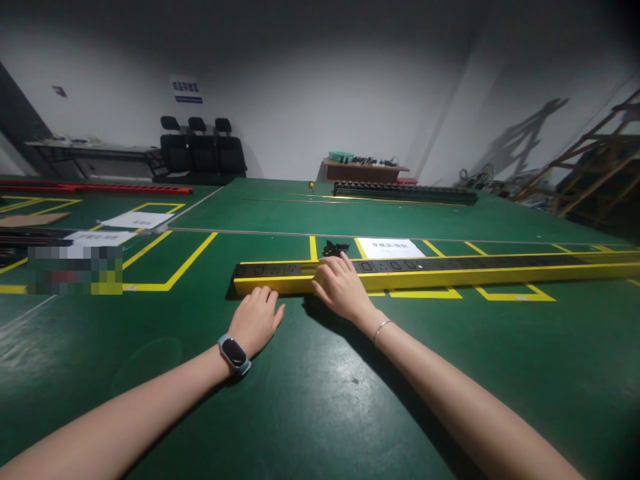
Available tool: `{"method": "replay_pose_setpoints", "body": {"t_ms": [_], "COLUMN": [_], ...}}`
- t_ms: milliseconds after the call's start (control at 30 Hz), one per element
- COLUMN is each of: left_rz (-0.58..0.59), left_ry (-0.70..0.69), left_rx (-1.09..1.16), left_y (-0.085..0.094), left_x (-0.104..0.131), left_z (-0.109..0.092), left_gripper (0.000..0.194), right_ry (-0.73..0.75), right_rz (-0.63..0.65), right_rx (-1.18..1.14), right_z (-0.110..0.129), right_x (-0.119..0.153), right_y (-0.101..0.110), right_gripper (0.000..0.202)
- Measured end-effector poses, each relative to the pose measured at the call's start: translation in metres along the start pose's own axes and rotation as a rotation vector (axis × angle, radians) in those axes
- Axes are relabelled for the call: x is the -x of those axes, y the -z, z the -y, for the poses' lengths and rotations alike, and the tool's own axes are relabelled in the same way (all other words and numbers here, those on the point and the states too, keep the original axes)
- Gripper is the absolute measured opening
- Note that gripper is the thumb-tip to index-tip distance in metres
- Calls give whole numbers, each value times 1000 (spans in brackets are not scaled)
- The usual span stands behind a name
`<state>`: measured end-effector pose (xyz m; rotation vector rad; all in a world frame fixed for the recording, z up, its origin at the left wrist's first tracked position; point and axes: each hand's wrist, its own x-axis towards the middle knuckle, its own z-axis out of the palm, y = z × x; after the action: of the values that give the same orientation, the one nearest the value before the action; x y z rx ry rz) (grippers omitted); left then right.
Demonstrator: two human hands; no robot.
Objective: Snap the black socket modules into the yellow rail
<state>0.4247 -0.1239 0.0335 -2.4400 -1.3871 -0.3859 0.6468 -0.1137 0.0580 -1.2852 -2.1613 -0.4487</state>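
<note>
A long yellow power strip [415,279] with a black socket face lies across the green table, running off to the right. My right hand [340,283] is bent over its top, fingers on the far part of the socket face and thumb against the near side. Just left of those fingers, a yellow stretch shows in the black face. Near the strip's left end, my left hand [254,319] rests with fingertips at the near yellow side and thumb apart, holding nothing. Small black parts [336,249] lie behind the strip, beyond my right fingers.
A white printed sheet [390,248] lies behind the strip, amid yellow tape markings. Farther back are a screwdriver [312,187] and a long black rack-like row [405,193]. At left lie more paper sheets [136,220] and a red bar [100,189].
</note>
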Motion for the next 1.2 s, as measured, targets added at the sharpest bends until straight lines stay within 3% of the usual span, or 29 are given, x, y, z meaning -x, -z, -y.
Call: {"method": "replay_pose_setpoints", "body": {"t_ms": [133, 233, 533, 833, 1200], "left_rz": [1, 14, 7, 8, 11], "left_ry": [9, 9, 9, 7, 10], "left_rx": [13, 16, 23, 12, 20], "left_y": [0, 0, -1, -1, 0], "left_x": [0, 0, 0, 0, 0], "left_z": [0, 1, 1, 1, 0], "left_gripper": [27, 24, 30, 30, 32], "right_ry": [121, 153, 80, -41, -99], "right_rz": [94, 115, 81, 41, -41], "right_rx": [-178, -237, -191, -83, 55], "right_z": [31, 42, 23, 29, 15], "right_x": [-10, -13, -6, -11, -8], "right_y": [-11, -21, -13, -19, -19], "right_gripper": [32, 40, 35, 32, 29]}}
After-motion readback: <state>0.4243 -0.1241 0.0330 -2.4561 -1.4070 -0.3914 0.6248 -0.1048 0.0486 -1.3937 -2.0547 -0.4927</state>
